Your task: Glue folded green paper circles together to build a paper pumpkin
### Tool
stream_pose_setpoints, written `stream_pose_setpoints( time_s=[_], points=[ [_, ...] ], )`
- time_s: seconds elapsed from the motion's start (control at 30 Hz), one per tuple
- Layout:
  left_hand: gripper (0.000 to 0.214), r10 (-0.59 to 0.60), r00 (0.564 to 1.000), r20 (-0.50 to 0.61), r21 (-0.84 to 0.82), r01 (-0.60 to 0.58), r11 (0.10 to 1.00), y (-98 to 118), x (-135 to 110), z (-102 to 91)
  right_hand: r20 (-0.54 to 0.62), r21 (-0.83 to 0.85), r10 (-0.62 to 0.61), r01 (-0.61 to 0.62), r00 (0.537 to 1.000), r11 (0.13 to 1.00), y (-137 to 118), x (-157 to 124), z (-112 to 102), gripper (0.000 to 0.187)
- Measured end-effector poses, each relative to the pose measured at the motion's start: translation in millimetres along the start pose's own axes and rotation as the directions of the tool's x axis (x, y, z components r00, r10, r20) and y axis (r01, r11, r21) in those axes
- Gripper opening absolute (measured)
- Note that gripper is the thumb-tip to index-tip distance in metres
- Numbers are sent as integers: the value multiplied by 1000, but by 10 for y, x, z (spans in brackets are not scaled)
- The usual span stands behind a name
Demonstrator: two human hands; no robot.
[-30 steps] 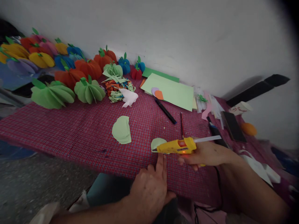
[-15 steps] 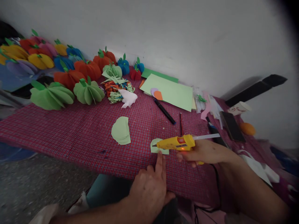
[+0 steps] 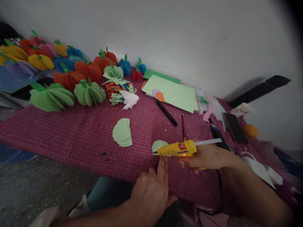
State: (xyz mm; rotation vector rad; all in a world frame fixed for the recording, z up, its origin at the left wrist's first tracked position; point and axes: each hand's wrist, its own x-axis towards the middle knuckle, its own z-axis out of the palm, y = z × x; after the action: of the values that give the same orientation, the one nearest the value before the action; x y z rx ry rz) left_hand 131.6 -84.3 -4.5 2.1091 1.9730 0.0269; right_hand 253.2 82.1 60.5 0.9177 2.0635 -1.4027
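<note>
My right hand [image 3: 204, 157] is closed around a yellow hot glue gun [image 3: 177, 149], with a clear glue stick [image 3: 208, 142] poking out of its back and an orange light glowing on its side. The nozzle is over the lower left edge of a pale green half-round paper piece [image 3: 158, 145]; whether it touches cannot be seen. My left hand [image 3: 151, 192] has two fingers stretched toward that piece, their tips at its lower edge and partly under the gun. Further left lies a small stack of similar green pieces [image 3: 122, 132].
Paper pumpkins [image 3: 88, 93] in several colours line the back left, beside a heap of paper shreds [image 3: 118, 90]. Green sheets [image 3: 172, 93], a black marker [image 3: 167, 113] and a pencil [image 3: 183, 126] lie behind. A phone [image 3: 235, 127], paper cup [image 3: 241, 109] and orange ball-like thing [image 3: 250, 130] are at right.
The glue gun's nozzle has shifted slightly down and left, from the middle of the paper piece to its lower edge. My left hand has hardly moved.
</note>
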Motion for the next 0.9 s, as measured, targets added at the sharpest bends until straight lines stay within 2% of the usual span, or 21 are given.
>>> stream_pose_setpoints(
  time_s=[0.53, 0.9],
  points=[
    [87, 16, 1000, -8, 32, -16, 999, -4, 0, 1, -84, 104, 30, -21, 996, 994, -1, 5, -54, 30],
    [86, 8, 999, 33, -4, -8, 1000, 0, 1, -18, -8, -5, -55, 55, 998, 998, 42, -7, 13, 24]
  ],
)
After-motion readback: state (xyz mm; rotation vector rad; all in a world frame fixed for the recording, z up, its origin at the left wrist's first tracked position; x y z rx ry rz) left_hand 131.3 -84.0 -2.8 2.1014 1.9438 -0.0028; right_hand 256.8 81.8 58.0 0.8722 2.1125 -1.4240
